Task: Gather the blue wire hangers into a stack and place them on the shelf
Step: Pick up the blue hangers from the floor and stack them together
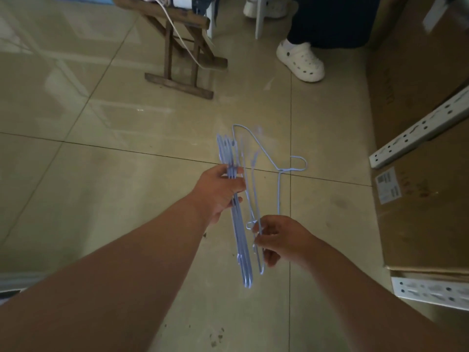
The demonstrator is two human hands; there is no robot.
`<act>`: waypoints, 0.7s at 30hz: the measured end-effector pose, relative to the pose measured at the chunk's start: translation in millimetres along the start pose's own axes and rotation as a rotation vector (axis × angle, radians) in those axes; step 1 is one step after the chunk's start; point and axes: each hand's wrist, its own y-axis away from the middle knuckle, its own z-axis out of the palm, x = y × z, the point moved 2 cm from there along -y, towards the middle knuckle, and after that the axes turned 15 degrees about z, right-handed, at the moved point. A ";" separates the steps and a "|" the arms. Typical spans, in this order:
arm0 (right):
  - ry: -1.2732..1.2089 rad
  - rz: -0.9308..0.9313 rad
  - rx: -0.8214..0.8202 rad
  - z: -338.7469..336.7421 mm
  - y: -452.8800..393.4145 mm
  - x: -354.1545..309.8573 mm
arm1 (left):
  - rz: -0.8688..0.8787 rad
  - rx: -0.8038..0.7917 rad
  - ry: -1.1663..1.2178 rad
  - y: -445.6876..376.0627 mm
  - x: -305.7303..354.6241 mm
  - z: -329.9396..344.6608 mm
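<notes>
My left hand (219, 191) grips a bundle of several blue wire hangers (239, 245), held edge-on above the tiled floor, running from about mid-frame down towards me. My right hand (276, 238) pinches another blue wire hanger (279, 189) near its lower end, just right of the bundle. This hanger is blurred; its hook curls out to the right and its far corner points away from me. The metal shelf (416, 132) stands at the right edge, apart from both hands.
Large cardboard boxes (429, 219) lie on the shelf at the right. A wooden folding stool (185, 59) stands ahead on the floor. Beyond it a person's foot in a white clog (302, 60) rests on the tiles beside a white chair leg (260, 19).
</notes>
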 end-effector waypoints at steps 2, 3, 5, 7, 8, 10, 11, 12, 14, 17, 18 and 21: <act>0.006 -0.028 0.001 7.2 -1.2 -3.7 | -0.016 -0.009 -0.012 0.7 -2.8 -1.9; 0.008 -0.036 -0.004 11.2 -3.3 -3.3 | -0.022 -0.007 -0.015 0.6 -4.3 -3.8; 0.012 -0.059 -0.043 19.0 -7.0 -1.9 | -0.028 0.009 -0.010 -0.7 -7.1 -8.2; 0.031 -0.078 -0.082 24.2 -9.2 0.6 | -0.026 0.025 0.006 -3.1 -10.1 -11.9; 0.045 -0.079 -0.087 25.4 -8.7 1.3 | -0.020 0.023 0.019 -3.8 -10.5 -12.6; 0.067 -0.072 -0.096 25.0 -7.4 2.1 | -0.006 0.008 0.030 -3.9 -9.7 -12.0; 0.073 -0.067 -0.105 23.8 -7.8 3.4 | -0.002 0.003 0.027 -3.9 -9.2 -11.3; 0.082 -0.057 -0.117 22.1 -7.9 4.3 | -0.001 -0.001 0.024 -3.6 -8.5 -10.4; 0.123 -0.042 -0.149 19.5 -10.3 7.2 | -0.007 -0.005 0.017 -4.5 -9.7 -9.0; 0.136 -0.052 -0.135 21.1 -15.4 10.8 | -0.027 0.001 -0.004 -7.8 -13.9 -6.4; 0.099 -0.050 -0.113 22.2 -17.1 10.8 | -0.034 0.006 -0.002 -9.1 -15.4 -5.6; 0.060 -0.037 -0.053 24.3 -22.8 10.1 | -0.035 0.009 0.003 -11.6 -18.3 -3.5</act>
